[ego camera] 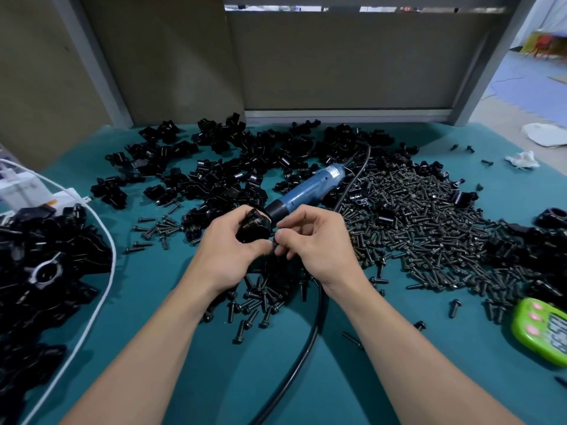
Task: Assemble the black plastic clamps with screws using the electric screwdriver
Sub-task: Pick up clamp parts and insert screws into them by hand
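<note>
**Hands meet over one clamp, fingers hiding the detail**

Left hand (228, 253) curls round a black clamp (253, 227), held just above the teal table (171, 302) in front of the blue electric screwdriver (306, 188), which lies flat with its tip hidden behind the clamp. Right hand (319, 246) pinches a small dark piece (277, 240) at the clamp's edge; the fingers cover it, so I can't make out what it is. Loose clamps (233, 167) are heaped behind, screws (414, 228) spread to the right. A green timer (543, 332) is cut off at the frame's edge, its display blurred.
</note>
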### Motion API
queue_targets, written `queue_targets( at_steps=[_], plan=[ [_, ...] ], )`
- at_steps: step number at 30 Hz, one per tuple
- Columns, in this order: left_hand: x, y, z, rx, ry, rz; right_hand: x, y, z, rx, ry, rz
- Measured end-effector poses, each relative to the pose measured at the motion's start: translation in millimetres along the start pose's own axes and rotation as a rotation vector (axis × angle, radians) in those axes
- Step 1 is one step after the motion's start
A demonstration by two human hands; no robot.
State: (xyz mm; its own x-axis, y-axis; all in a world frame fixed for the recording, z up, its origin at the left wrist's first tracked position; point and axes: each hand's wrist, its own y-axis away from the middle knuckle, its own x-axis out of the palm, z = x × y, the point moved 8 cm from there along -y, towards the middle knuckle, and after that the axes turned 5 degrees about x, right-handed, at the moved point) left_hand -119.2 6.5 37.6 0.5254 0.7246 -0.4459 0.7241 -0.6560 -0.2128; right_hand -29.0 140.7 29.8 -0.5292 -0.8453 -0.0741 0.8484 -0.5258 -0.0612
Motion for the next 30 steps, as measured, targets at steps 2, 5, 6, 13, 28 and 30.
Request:
queue_targets(
  at_steps=[2, 5, 6, 13, 28, 30],
  plan=[
    [1.0, 0.4, -1.0, 0.007, 0.052, 0.011, 2.0, 0.4, -0.7, 0.008, -0.032, 0.023],
    [0.7, 1.1, -1.7, 0.022, 0.067, 0.006, -0.2, 1.3, -0.3, 0.000, -0.078, -0.014],
    [1.1, 1.5, -2.0, 0.026, 0.061, 0.010, -2.5, 1.1, -0.2, -0.008, -0.084, -0.037],
    [3.3, 0.9, -2.3, 0.038, 0.055, 0.028, -7.4, 2.8, 2.1, -0.045, 0.125, -0.101],
    [3.4, 6.7, -14.7, 0.094, 0.109, 0.017, -3.8, 4.6, 9.4, -0.061, 0.415, -0.120],
    [2.7, 5.6, -13.1, 0.091, 0.100, 0.012, -3.1, 5.2, 12.2, -0.086, 0.457, -0.094]
  ],
)
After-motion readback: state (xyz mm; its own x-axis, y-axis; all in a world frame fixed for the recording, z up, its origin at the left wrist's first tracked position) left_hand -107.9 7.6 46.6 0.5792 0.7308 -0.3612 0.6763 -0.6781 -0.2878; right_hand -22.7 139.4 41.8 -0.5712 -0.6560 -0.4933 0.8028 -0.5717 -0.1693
